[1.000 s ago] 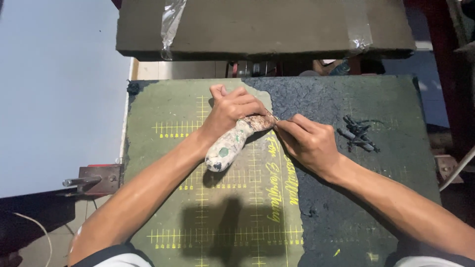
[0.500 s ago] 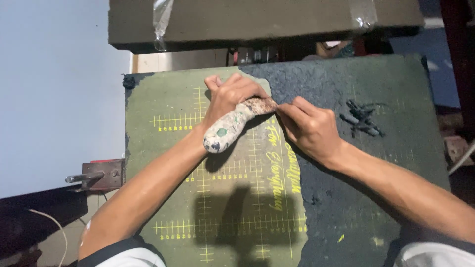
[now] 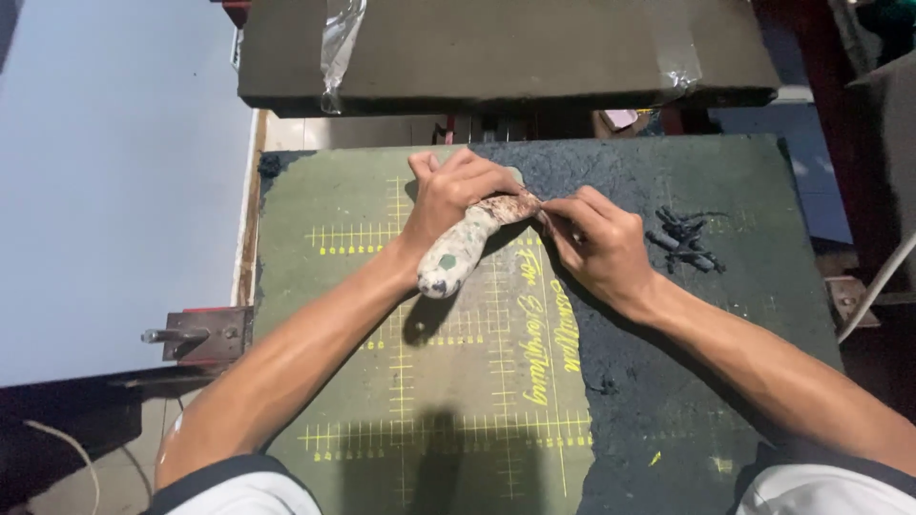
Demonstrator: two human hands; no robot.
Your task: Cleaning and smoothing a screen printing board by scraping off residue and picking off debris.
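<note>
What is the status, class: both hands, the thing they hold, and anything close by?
Left hand wrapped around rolled patterned cloth piece. Right hand pinching its upper end. Below, green gridded mat; dark scraps lie apart to the right.

Site: small workshop | Evidence: worn green cutting mat with yellow grid on the bench | heavy taped press plate overhanging the bench's far edge | metal bracket bolted at its left edge | dark scraps near right edge

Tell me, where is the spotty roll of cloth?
In the head view, the spotty roll of cloth sits upper-middle above the green mat, wrapped by the left hand, its end pinched by the right hand.
</note>
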